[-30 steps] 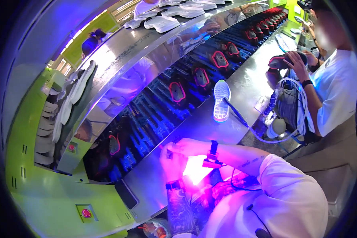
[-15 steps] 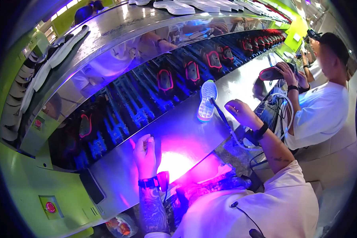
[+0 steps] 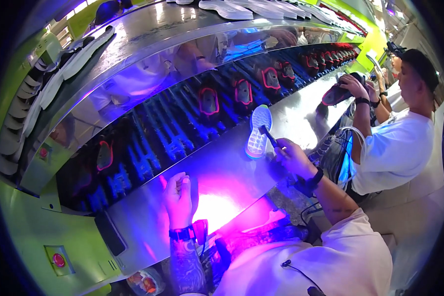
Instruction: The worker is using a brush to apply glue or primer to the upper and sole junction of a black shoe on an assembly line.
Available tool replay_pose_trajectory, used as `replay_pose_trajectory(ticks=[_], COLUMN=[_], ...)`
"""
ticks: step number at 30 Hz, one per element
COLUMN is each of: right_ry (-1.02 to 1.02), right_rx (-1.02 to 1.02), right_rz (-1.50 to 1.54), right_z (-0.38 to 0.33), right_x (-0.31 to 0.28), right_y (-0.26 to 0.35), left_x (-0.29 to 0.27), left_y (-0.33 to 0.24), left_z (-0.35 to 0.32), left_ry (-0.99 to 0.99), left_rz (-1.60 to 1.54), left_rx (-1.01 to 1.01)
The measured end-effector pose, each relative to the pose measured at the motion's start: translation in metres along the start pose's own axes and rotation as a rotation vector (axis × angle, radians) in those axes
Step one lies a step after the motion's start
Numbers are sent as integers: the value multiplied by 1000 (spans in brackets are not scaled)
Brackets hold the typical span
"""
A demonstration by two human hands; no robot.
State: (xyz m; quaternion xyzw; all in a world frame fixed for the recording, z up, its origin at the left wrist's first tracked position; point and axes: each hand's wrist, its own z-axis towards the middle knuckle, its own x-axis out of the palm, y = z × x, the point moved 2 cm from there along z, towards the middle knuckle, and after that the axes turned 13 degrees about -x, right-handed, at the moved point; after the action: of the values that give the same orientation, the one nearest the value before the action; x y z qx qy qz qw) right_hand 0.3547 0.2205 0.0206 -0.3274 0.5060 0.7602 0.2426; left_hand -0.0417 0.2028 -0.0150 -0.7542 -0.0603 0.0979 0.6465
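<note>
A pale shoe sole (image 3: 257, 143) with a grid-like tread pattern lies on the metal ledge in front of me. My right hand (image 3: 292, 157) is closed round the handle of a dark brush (image 3: 268, 134), whose tip rests over the middle of the sole. Lower left, over the same ledge, my left hand (image 3: 178, 195) is loosely curled with the thumb on top; nothing shows in it. It is apart from the sole, beside a bright pink-white patch of light.
Behind the ledge (image 3: 227, 170) runs a dark conveyor (image 3: 175, 140) carrying shoe uppers with red rims (image 3: 208, 101). White soles (image 3: 227, 9) line the metal shelf above. At right a person (image 3: 397, 148) holds a dark shoe (image 3: 336, 92). A red button (image 3: 58, 260) sits on the green panel.
My right hand has moved down and left and taken hold of the brush, which lay against the sole. The left hand has barely moved. At right, the person's shoe has shifted slightly.
</note>
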Motion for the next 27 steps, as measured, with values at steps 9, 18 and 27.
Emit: replay_pose_trajectory(ticks=[9, 18, 27], right_ry=[-166, -45, 11], right_rx=[148, -53, -36], right_rz=[100, -180, -115], right_z=[16, 16, 36], right_x=[7, 12, 17], right_y=[-25, -6, 12], left_x=[-1, -10, -13], left_y=[-10, 9, 4], left_z=[-2, 4, 2], left_ry=[9, -32, -39], left_rz=[120, 39, 86], left_rx=[-4, 42, 41])
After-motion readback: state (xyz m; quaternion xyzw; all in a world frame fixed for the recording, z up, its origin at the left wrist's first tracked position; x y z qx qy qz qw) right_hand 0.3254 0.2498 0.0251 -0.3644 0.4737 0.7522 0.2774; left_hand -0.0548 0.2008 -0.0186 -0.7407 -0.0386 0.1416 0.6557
